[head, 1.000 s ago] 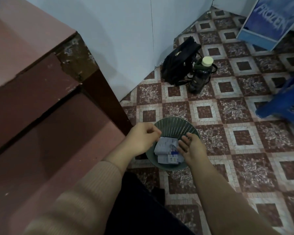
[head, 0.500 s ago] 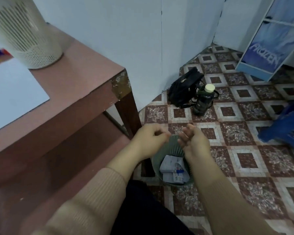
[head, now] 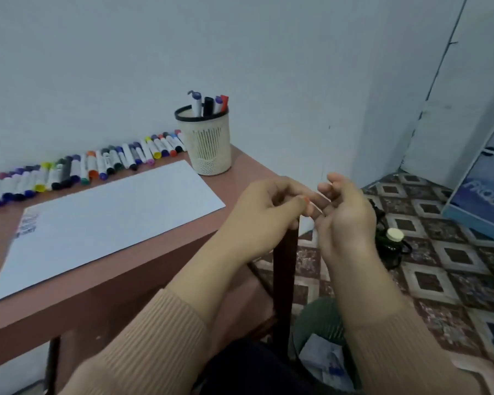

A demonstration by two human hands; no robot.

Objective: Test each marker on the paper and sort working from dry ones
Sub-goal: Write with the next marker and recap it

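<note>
A row of several capped markers (head: pixel 77 169) in many colours lies along the wall on the reddish table (head: pixel 143 269). A white sheet of paper (head: pixel 106 220) lies in front of them. A cream mesh pen cup (head: pixel 210 143) at the table's right end holds several markers. Both my hands hover together just off the table's right corner. My left hand (head: pixel 265 212) has its fingers curled, its thumb tip touching the fingers of my right hand (head: pixel 345 220), which is loosely curled. I see no marker in either hand. A small orange spot shows at my left thumb tip.
A green waste bin (head: pixel 322 323) with crumpled paper stands on the tiled floor below my right arm, beside the table leg (head: pixel 283 280). A dark bottle (head: pixel 391 243) stands further back on the floor. A blue box (head: pixel 479 195) leans at the right wall.
My view has swung up from the bin to the table top. Both hands have risen from over the bin to table height, staying close together.
</note>
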